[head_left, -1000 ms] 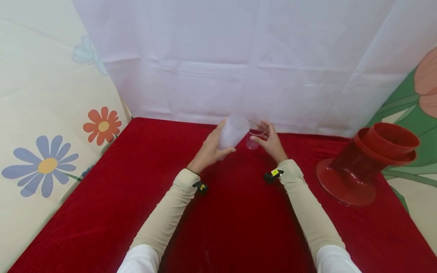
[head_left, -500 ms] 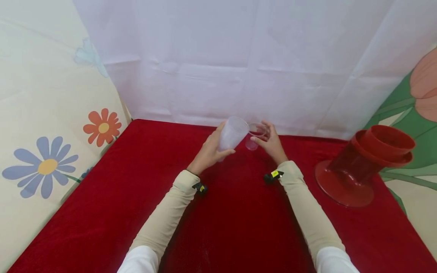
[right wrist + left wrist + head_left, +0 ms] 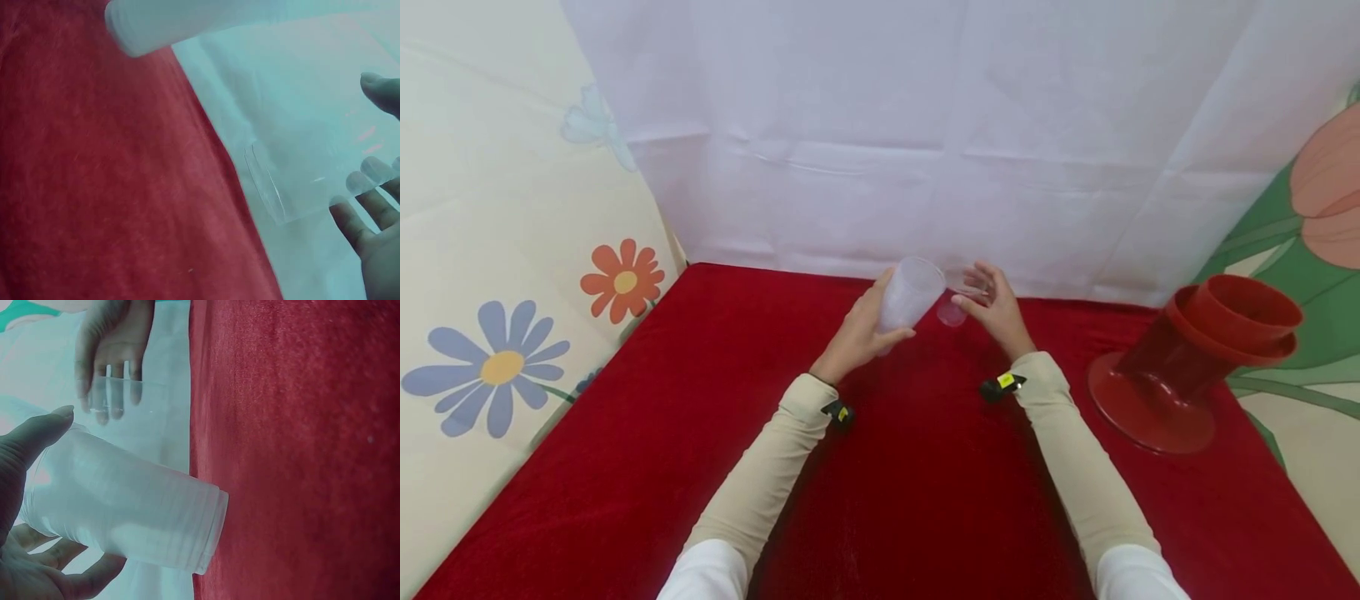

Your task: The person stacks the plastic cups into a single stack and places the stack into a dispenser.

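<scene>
My left hand (image 3: 859,335) grips a stack of translucent plastic cups (image 3: 913,292), tilted with the rims up and to the right. In the left wrist view the nested cups (image 3: 125,500) lie between thumb and fingers, their bases toward the red cloth. Close by on the right, my right hand (image 3: 996,310) holds a single clear plastic cup (image 3: 952,313) between thumb and fingers. The right wrist view shows this cup (image 3: 300,181) with fingertips (image 3: 359,181) along its side. Its see-through wall is hard to make out. A small gap separates it from the stack.
A red cylindrical holder (image 3: 1202,350) with a round base leans at the right of the red cloth-covered table (image 3: 925,492). Behind the table hangs a white cloth (image 3: 850,125). A flower-patterned sheet (image 3: 490,208) stands at the left, another at the right.
Both hands stay almost in place with their cups. The single cup in my right hand has tilted slightly and its rim has shifted a little. The head view has turned slightly to the right.
</scene>
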Demonstrator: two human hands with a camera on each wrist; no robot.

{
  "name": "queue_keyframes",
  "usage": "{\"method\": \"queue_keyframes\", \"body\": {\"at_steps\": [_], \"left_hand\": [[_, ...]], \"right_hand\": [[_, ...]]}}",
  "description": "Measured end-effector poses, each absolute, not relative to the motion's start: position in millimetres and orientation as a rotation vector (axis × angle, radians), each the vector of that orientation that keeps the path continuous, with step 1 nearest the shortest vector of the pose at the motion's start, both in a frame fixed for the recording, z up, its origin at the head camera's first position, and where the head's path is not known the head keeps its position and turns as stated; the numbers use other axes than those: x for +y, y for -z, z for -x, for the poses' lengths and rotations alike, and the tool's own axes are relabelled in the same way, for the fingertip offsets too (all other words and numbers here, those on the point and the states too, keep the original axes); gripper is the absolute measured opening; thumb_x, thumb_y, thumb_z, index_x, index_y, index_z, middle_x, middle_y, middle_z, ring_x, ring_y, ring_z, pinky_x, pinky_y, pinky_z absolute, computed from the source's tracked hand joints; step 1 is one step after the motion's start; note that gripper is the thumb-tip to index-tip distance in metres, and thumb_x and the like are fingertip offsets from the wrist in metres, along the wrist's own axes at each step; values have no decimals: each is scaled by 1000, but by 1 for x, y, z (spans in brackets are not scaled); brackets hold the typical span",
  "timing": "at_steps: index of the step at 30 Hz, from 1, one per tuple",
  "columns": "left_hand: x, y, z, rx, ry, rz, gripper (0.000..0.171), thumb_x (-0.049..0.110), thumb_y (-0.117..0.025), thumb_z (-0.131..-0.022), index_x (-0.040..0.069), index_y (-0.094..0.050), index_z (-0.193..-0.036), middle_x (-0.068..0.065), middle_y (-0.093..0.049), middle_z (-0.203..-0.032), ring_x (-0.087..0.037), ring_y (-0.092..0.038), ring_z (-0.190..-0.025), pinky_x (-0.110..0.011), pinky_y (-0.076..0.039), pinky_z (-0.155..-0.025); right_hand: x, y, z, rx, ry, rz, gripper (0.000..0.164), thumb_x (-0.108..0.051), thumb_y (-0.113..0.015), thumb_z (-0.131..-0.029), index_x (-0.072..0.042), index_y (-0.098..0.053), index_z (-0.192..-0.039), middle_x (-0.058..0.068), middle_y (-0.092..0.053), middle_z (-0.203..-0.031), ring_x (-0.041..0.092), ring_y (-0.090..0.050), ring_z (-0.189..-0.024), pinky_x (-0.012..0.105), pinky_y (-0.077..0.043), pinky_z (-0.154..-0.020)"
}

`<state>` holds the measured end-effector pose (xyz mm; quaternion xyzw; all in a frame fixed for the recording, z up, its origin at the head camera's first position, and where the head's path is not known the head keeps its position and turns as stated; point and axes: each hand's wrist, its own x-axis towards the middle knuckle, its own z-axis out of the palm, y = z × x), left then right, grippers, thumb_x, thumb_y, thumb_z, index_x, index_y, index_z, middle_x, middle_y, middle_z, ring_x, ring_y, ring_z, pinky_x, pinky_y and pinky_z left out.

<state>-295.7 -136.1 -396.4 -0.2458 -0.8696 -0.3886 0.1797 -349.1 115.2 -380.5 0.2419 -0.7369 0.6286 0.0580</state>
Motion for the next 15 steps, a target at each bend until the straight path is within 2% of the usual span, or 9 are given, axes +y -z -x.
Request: {"method": "queue_keyframes", "body": {"at_steps": [7, 10, 15], "left_hand": [[-135, 396, 294, -2455, 1108, 695, 97, 22, -81, -86, 8, -19, -159, -20, -47, -143, -33, -50, -119, -52, -47, -93], [-135, 396, 294, -2454, 1109, 692, 97, 22, -81, -86, 8, -19, -159, -21, -47, -143, -34, -50, -119, -52, -47, -94], [-136, 396, 295, -2432, 1102, 707, 97, 22, -81, -86, 7, -19, -158, -21, -46, -144, -34, -50, -120, -52, -45, -96]], "right_hand": [[115, 369, 341, -2180, -1933, -736, 64, 11, -66, -89, 14, -32, -144, 33, -45, -143, 43, -45, -130, 29, -44, -100], [114, 365, 338, -2168, -1942, -736, 63, 12, -65, -89, 16, -31, -143, 34, -45, -143, 44, -44, -130, 26, -44, -98], [113, 360, 335, -2161, -1935, -740, 62, 12, -64, -90, 16, -32, -143, 35, -45, -142, 45, -44, -130, 29, -44, -100]]}}
